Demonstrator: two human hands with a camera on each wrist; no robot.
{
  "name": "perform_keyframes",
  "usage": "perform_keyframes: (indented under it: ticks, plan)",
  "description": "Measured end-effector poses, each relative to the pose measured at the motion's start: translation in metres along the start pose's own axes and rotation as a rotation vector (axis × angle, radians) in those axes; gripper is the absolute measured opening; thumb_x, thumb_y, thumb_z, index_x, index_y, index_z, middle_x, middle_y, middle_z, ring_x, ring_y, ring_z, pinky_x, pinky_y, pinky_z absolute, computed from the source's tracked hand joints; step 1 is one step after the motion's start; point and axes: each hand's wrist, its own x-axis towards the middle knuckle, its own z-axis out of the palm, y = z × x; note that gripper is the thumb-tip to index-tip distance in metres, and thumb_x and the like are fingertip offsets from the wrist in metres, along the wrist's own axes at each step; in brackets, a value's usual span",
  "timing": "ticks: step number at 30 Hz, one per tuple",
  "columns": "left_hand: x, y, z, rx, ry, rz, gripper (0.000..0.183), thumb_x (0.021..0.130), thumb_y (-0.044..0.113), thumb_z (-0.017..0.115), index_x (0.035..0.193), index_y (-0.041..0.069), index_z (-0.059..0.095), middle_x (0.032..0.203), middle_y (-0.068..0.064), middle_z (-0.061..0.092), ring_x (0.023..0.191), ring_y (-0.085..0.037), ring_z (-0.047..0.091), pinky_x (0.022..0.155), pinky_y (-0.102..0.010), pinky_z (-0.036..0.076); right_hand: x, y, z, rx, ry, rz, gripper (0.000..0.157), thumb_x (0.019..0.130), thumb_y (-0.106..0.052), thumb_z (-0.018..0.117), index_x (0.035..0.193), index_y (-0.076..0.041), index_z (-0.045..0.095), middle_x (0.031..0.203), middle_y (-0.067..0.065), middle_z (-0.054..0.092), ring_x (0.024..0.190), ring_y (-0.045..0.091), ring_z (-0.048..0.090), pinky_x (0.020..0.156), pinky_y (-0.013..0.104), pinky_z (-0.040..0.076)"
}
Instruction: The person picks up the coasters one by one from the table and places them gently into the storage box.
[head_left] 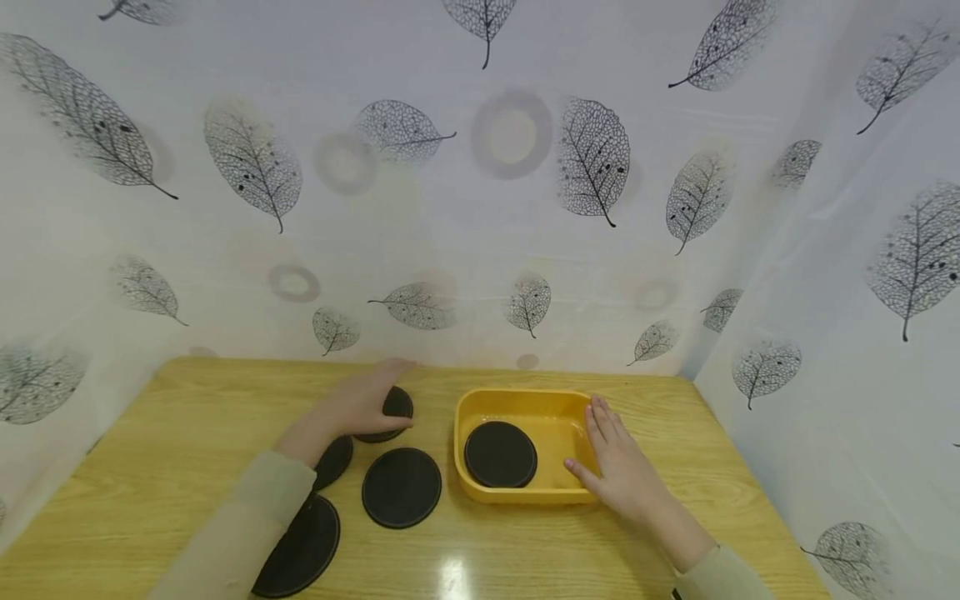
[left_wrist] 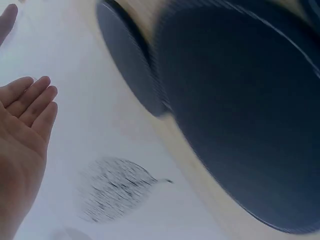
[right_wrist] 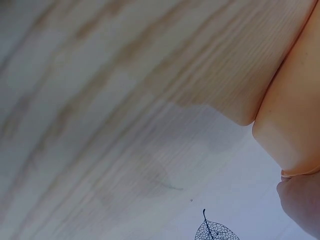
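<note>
Four black discs (head_left: pixel 402 488) lie on the counter (head_left: pixel 420 562), a fifth disc (head_left: pixel 500 454) inside the yellow tray (head_left: pixel 525 496). The left hand (head_left: pixel 363 406), fingers loose and gripping nothing, is over the farthest disc (head_left: pixel 399 406), whose low edge could slip from a shallow pinch; the right hand (head_left: pixel 628 475), fingers straight, touches the tray's right end, where overpressing might slide it leftward.

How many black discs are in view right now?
5: one disc inside the yellow tray, a second disc left of it, a third partly behind the left hand, a fourth and fifth partly behind the left arm. More may be hidden there.
</note>
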Motion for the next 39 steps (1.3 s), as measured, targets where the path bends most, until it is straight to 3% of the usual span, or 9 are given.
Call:
perform_keyframes:
  ticks: [5,10,22,30,39]
  plan:
    - [-0.013,-0.024,0.001,-0.011,0.017,-0.037,0.090,0.074,0.042,0.077,0.142,-0.001,0.037,0.144,-0.020,0.041,0.131,-0.037,0.041,0.107,-0.050,0.036,0.000,-0.001,0.000,-0.005,0.019,-0.009,0.087,0.091,-0.053,0.051,0.145,0.009,0.023,0.157,0.019,0.005,0.143,0.037,0.012,0.116,0.049,0.017]
    - [-0.020,-0.038,0.005,-0.020,0.019,-0.066,0.095,0.071,0.044,0.079,0.142,-0.001,0.036,0.143,-0.022,0.041,0.129,-0.039,0.042,0.106,-0.052,0.036,-0.001,0.000,0.001,-0.013,0.048,-0.026,0.086,0.091,-0.054,0.050,0.144,0.010,0.026,0.156,0.020,0.009,0.142,0.038,0.015,0.115,0.049,0.018]
    - [-0.027,-0.054,0.016,-0.121,-0.078,-0.180,0.109,0.064,0.049,0.082,0.141,-0.010,0.031,0.141,-0.028,0.040,0.129,-0.045,0.038,0.107,-0.055,0.031,0.000,0.000,0.002,-0.003,0.050,-0.018,0.087,0.090,-0.054,0.050,0.144,0.009,0.026,0.156,0.020,0.010,0.142,0.038,0.016,0.115,0.050,0.018]
    - [-0.025,-0.058,0.024,-0.098,-0.132,-0.177,0.113,0.061,0.048,0.085,0.139,-0.013,0.032,0.141,-0.031,0.038,0.129,-0.046,0.037,0.107,-0.054,0.032,0.000,-0.001,0.001,0.002,0.034,-0.014,0.087,0.091,-0.054,0.050,0.145,0.009,0.024,0.156,0.019,0.007,0.143,0.037,0.013,0.116,0.050,0.017]
    - [-0.025,-0.058,0.024,-0.115,-0.134,-0.178,0.110,0.062,0.044,0.085,0.140,-0.012,0.032,0.141,-0.030,0.038,0.130,-0.045,0.037,0.107,-0.054,0.032,-0.001,0.000,0.001,0.016,0.015,-0.007,0.087,0.091,-0.055,0.049,0.146,0.008,0.022,0.157,0.017,0.004,0.144,0.036,0.010,0.118,0.046,0.011]
